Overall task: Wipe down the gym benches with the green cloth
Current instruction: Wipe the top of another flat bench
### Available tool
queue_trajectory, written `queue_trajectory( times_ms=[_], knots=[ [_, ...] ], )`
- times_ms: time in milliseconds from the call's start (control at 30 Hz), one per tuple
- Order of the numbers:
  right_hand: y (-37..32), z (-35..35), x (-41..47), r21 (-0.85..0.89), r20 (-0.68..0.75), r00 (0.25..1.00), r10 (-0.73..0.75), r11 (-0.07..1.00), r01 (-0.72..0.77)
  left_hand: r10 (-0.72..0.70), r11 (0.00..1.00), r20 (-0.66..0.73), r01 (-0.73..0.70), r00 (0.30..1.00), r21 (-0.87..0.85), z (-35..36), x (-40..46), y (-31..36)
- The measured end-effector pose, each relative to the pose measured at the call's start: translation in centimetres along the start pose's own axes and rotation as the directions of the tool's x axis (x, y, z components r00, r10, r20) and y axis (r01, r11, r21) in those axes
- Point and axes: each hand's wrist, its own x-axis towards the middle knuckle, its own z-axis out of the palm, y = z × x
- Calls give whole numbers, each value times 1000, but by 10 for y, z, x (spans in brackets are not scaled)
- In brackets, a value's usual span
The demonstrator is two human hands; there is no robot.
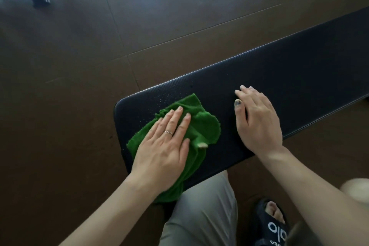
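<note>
On the bench (279, 78), left hand (165, 146) flat on the green cloth (203, 128), right hand (259, 122) flat on bare pad, both grips released.

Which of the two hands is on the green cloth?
The left hand, wearing a ring, presses flat on the green cloth; the right hand rests on the bare bench.

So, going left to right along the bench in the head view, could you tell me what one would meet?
Bench end → cloth under the left hand → right hand flat on the pad → bare bench running off to the right.
</note>
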Motion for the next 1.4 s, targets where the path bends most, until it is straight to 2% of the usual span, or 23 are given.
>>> queue_trajectory(
  times_ms=[167,267,367,467,600,767,933,1200,1300,1400],
  knots=[
    [2,1,4,-18,-8,1000,4,1000,-4,-183,982,-7,182,983,-42,-11,79,-22],
    [2,0,3,-11,-11,1000,6,1000,-6,-230,972,-1,229,973,-45,-14,108,-25],
    [2,-1,1,5,-10,1000,7,1000,-7,-215,975,4,215,977,-57,-13,86,-19],
    [4,-1,-1,2,-5,1000,-9,1000,9,-216,974,-3,216,976,-71,-6,20,-16],
    [2,1,-2,6,-2,1000,-14,1000,14,-279,958,4,278,960,-61,0,-48,-13],
    [4,4,0,5,-20,1000,-16,1000,16,-359,932,-80,352,930,-84,-4,10,-33],
    [4,4,-2,17,-23,1000,-8,1000,9,-468,881,-35,463,883,-93,-14,77,-65],
    [2,3,-3,10,-27,1000,-12,1000,13,-424,901,-64,414,903,-133,7,-41,-11],
    [2,4,-1,8,-36,999,-10,1000,10,-431,897,-71,418,900,-145,2,-25,-21],
    [2,4,-1,7,-35,999,-7,1000,7,-476,877,-91,465,875,-119,-6,26,-47]
  ],
)
